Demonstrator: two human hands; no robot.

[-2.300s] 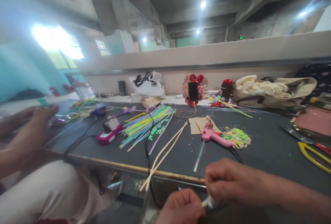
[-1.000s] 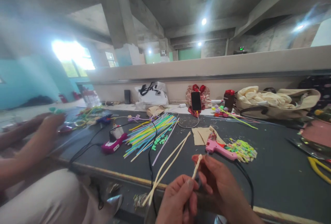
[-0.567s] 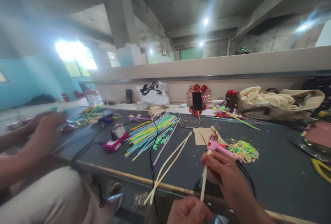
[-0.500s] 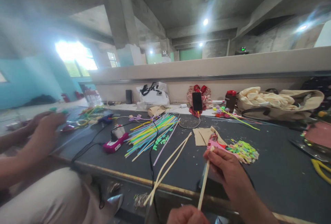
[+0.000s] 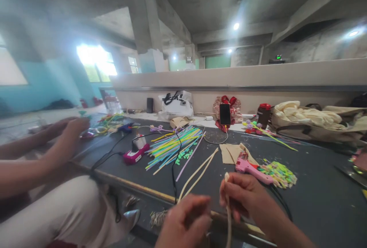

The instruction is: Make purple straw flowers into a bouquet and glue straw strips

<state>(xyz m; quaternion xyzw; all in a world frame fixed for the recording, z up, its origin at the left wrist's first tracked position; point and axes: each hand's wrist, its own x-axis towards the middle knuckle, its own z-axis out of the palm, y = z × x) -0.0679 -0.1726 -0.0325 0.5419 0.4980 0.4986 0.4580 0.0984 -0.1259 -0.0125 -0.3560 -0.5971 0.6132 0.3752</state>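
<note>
Between the thumb and fingertips of my right hand [image 5: 241, 194] is a cream pipe cleaner [image 5: 228, 221], its top end bent into a small knob and its length hanging past the table edge. To the left, my left hand [image 5: 186, 219] is slightly blurred, thumb and forefinger apart, with nothing visible in it. Behind that hand, more cream pipe cleaners [image 5: 197, 171] lie bent on the dark table [image 5: 318, 187]. A pink glue gun [image 5: 252, 169] rests just beyond my right hand, its nozzle over a piece of brown cardboard [image 5: 228, 154].
Short cut pieces [image 5: 279, 173] are heaped right of the glue gun. Coloured pipe cleaners [image 5: 174, 145] lie beside a magenta power strip [image 5: 136, 154], with a black cable [image 5: 174, 175] crossing them. A phone [image 5: 225, 114] stands behind. At left, a co-worker's arms [image 5: 54, 152] reach over the table.
My left hand has come off the lower part of the pipe cleaner and moved up and left. My right hand has lowered slightly, still pinching the bent end. The view has shifted left.
</note>
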